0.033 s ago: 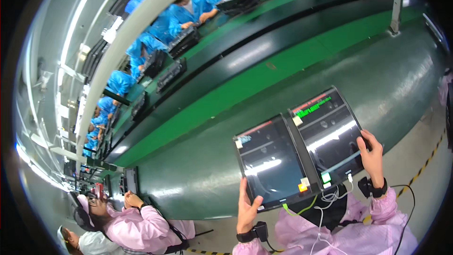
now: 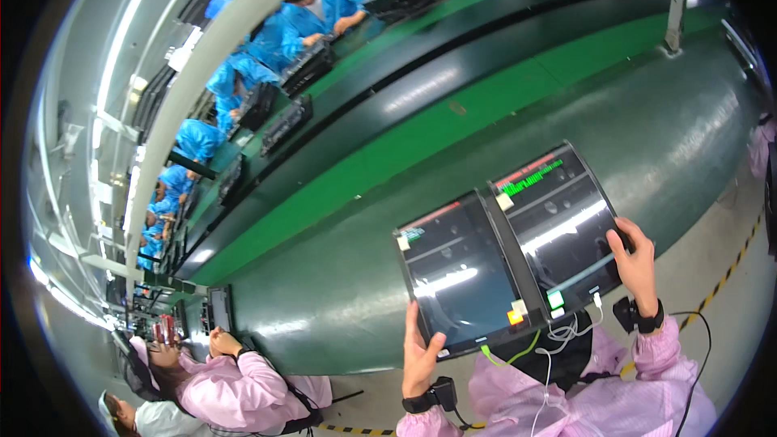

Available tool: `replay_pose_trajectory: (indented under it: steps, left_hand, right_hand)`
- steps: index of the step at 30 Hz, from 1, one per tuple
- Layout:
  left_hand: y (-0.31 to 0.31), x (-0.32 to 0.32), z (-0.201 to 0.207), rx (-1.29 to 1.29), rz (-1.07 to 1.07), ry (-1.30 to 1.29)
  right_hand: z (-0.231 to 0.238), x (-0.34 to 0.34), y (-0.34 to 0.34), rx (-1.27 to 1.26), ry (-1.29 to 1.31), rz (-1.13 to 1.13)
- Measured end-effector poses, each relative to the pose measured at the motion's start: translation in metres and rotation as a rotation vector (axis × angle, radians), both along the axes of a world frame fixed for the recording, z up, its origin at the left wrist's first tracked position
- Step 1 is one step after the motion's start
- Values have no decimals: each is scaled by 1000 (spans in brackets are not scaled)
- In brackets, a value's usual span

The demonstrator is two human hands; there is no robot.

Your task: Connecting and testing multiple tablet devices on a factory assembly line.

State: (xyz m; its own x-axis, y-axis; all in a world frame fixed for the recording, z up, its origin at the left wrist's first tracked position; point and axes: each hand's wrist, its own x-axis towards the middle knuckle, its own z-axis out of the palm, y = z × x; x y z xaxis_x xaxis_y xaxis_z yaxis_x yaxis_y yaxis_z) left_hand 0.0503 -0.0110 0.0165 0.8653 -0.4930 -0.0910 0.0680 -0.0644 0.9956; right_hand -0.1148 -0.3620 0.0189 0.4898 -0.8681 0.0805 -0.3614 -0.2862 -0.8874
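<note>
Two dark flat tablet-like screens lie side by side at the near edge of the green bench. My left hand (image 2: 420, 364) grips the left screen (image 2: 457, 287) by its lower left corner, thumb on the front and fingers along the side. Around the right edge of the right screen (image 2: 558, 235) my right hand (image 2: 637, 265) is curled, its thumb near the glass. Each display carries small lines of coloured text at the top and a glare streak. A green cable (image 2: 506, 362) is plugged into the left screen's bottom edge, a white cable (image 2: 598, 299) into the right one's.
The green bench (image 2: 324, 275) curves away to both sides. Beyond it runs a dark conveyor strip (image 2: 421, 97), where several workers in blue handle black devices. At lower left sits a person in pink (image 2: 235, 392). A metal post (image 2: 676, 8) stands at upper right.
The whole view has shifted slightly, with the screens and bench sitting a little further left and up. Both hands keep the same hold.
</note>
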Motion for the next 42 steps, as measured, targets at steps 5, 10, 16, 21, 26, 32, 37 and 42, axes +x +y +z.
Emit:
replay_pose_trajectory:
  steps: [5, 10, 16, 21, 26, 32, 37, 42]
  left_hand:
    - [-1, 1, 4, 39, 14, -1]
    - [-1, 2, 2, 47, 9, -31]
    - [1, 3, 2, 48, -10, -43]
    - [1, 3, 2, 49, -11, -24]
    - [0, 3, 3, 56, -9, -18]
    - [0, 4, 1, 42, -19, -31]
    - [1, 4, -1, 44, -18, -51]
    - [2, 4, 0, 49, -2, -27]
  right_hand:
    - [29, 1, 9, -193, 122, 29]
    - [44, 10, 40, -346, 93, 295]
    - [46, 16, 64, -400, 267, 470]
    - [46, 17, 54, -454, 208, 429]
    - [50, 20, 41, -459, 221, 416]
    - [53, 31, 43, -479, 205, 628]
    - [55, 36, 43, -483, 258, 743]
    - [51, 18, 35, -437, 39, 453]
